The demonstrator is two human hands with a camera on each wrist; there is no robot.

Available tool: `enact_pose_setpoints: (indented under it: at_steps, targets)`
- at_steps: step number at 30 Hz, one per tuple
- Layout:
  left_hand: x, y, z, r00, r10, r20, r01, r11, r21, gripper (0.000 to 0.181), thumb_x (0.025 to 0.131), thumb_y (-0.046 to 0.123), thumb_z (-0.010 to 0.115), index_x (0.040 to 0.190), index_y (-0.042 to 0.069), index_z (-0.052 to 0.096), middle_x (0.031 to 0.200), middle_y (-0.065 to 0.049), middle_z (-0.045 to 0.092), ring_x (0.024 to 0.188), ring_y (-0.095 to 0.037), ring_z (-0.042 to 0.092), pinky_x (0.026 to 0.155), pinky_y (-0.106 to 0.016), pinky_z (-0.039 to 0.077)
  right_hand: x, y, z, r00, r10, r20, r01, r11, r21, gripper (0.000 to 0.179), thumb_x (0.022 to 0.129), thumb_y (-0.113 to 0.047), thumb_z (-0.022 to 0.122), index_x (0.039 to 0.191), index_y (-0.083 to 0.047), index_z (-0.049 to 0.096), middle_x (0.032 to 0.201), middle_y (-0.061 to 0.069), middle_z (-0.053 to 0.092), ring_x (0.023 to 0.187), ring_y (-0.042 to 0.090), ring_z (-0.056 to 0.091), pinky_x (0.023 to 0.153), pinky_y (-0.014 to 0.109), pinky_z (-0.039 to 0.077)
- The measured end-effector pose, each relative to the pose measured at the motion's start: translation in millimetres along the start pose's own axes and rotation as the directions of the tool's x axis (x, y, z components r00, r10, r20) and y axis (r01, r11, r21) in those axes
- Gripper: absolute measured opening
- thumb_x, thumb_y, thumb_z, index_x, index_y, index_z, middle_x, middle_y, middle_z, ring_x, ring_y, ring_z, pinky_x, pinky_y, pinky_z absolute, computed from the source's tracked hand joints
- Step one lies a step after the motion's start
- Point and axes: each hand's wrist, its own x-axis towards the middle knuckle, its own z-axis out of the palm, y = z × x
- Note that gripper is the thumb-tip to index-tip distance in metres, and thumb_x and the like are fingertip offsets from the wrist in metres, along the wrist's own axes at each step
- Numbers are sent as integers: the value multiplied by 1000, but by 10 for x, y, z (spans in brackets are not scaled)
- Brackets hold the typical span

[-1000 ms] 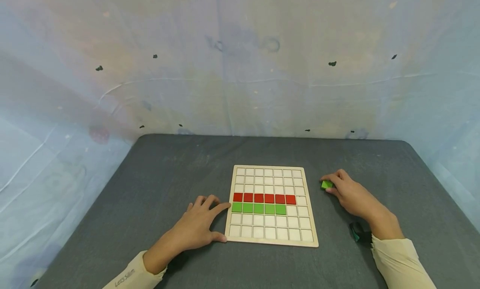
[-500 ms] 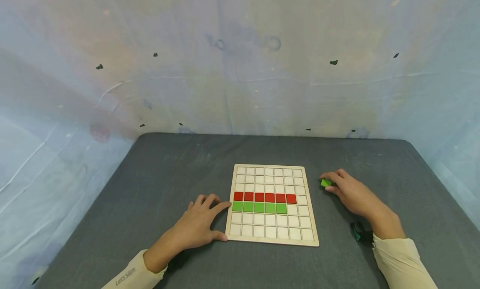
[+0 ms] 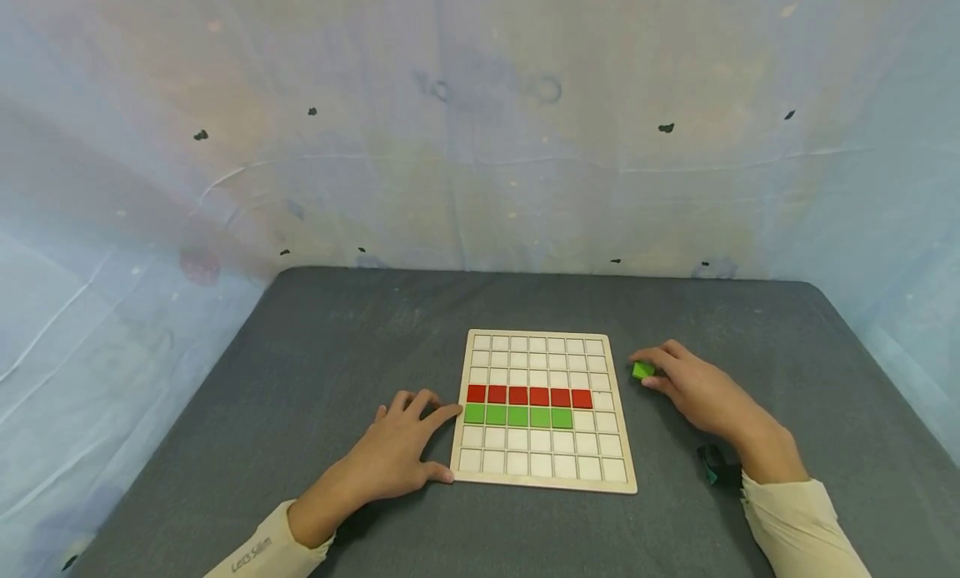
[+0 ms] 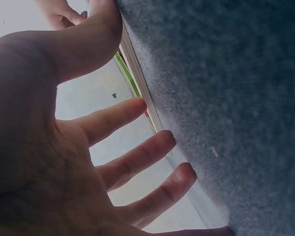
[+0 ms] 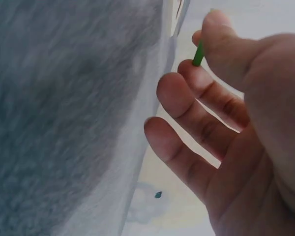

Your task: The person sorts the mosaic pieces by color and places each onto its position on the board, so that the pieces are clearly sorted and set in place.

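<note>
A square wooden grid board lies on the dark table in the head view. One row of it bears several red tiles, and the row below bears several green tiles. My left hand touches the board's left edge with its index finger and thumb, fingers spread. Right of the board, my right hand pinches a green square tile between thumb and fingers. In the right wrist view only the thin edge of this tile shows; the other fingers extend loosely, apart from the table.
The dark grey cloth-covered table stretches to a pale patterned curtain behind it. A black strap-like item is at the right wrist.
My right hand has shifted slightly left toward the board with the green tile in its pinch. The left hand stays at the board's edge.
</note>
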Motion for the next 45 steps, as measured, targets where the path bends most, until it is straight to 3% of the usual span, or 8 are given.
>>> enact_pose_setpoints:
  at_steps: [9, 18, 26, 33, 45]
  targets:
    - [4, -6, 7, 1000, 4, -4, -4, 1000, 2, 82, 74, 50, 84, 145, 26, 52, 132, -5, 51, 122, -34, 46, 92, -75, 40, 13, -214, -59, 999, -34, 33, 34, 999, 3, 35, 98, -19, 64, 133, -16, 60, 110, 1, 58, 81, 7, 53, 69, 31, 47]
    - [0, 13, -2, 1000, 2, 8, -2, 1000, 8, 81, 75, 49, 83, 146, 25, 51, 133, -5, 50, 122, -33, 45, 91, -71, 42, 18, -370, -70, 994, -86, 64, 86, 996, 2, 36, 97, -19, 65, 132, -17, 62, 117, 2, 60, 88, 8, 60, 70, 30, 51]
    - [1, 20, -8, 1000, -6, 17, 5, 1000, 12, 80, 76, 48, 83, 146, 26, 50, 134, -4, 50, 122, -32, 44, 92, -69, 42, 41, -488, -12, 986, -113, 122, 113, 994, 9, 38, 96, -21, 66, 133, -17, 61, 115, -1, 58, 78, 2, 51, 66, 23, 46]
    - [4, 5, 4, 999, -16, 28, 16, 1000, 12, 81, 77, 48, 83, 147, 27, 49, 135, -3, 49, 123, -31, 44, 93, -69, 41, 43, -571, 84, 979, -167, 117, 166, 986, 16, 34, 92, -24, 72, 123, -15, 65, 109, -5, 60, 80, 1, 55, 72, 28, 51]
    - [1, 5, -2, 1000, -1, 15, 1, 1000, 13, 81, 76, 48, 83, 146, 26, 50, 134, -4, 50, 123, -33, 45, 92, -70, 42, 50, -692, 138, 979, -149, 141, 152, 988, -10, 28, 87, -33, 76, 111, -20, 69, 102, -11, 65, 87, 5, 62, 80, 35, 54]
